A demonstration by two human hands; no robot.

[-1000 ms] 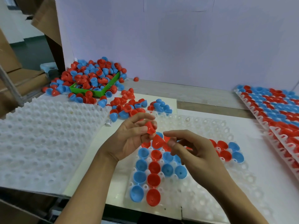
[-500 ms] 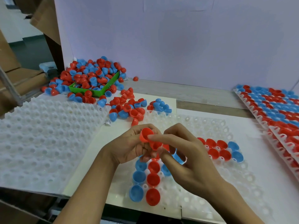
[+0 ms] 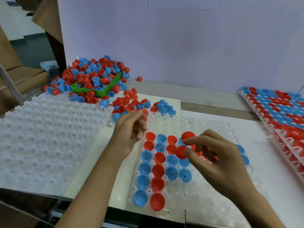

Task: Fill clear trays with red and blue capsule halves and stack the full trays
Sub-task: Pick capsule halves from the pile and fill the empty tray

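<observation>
Red capsule halves [image 3: 181, 151], two, were pinched at the right hand's [image 3: 218, 160] fingertips above the part-filled clear tray [image 3: 205, 193]; the left hand [image 3: 130, 132], blurred, hung loosely curled and apparently empty near the loose pile [image 3: 131, 104]. Risk: a stacked pair could slip or seat crooked in one cup. No legible writing.

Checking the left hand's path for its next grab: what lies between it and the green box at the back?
In the head view, loose red and blue capsule halves scattered on the table lie between the left hand and the green box.
</observation>
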